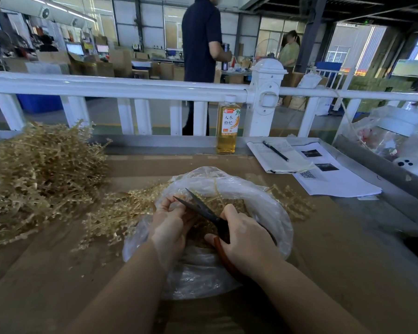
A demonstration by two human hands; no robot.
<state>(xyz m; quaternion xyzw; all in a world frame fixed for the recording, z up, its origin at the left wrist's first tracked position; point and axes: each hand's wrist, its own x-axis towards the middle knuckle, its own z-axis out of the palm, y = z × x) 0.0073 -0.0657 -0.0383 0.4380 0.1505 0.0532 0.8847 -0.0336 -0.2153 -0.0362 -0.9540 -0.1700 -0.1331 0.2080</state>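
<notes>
Red-handled black scissors [203, 209]: gripped by right hand [246, 239], blades parted over clear plastic bag [270, 206]. Left hand [171, 220] pinches gold plastic sprig [130, 210] at the blades. Some cuttings bagged; large tangled gold heap [39, 174] apparently uncut, so judged an early stage.

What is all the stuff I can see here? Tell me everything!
scissors: one, black blades, reddish handle, over the bag
plastic bag: one, clear, table middle
twigs: big heap, golden-tan, table left; more in and beside the bag
bottle: one, yellow drink, white cap, back edge
notebook: one, white, back right
pen: one, black, on the notebook
papers: a few, white, beside the notebook
table: one, brown
railing: one, white, behind the table
people: two, dark top and green top, beyond the railing
left hand: pinches twigs at the blades
right hand: grips the scissors
</notes>
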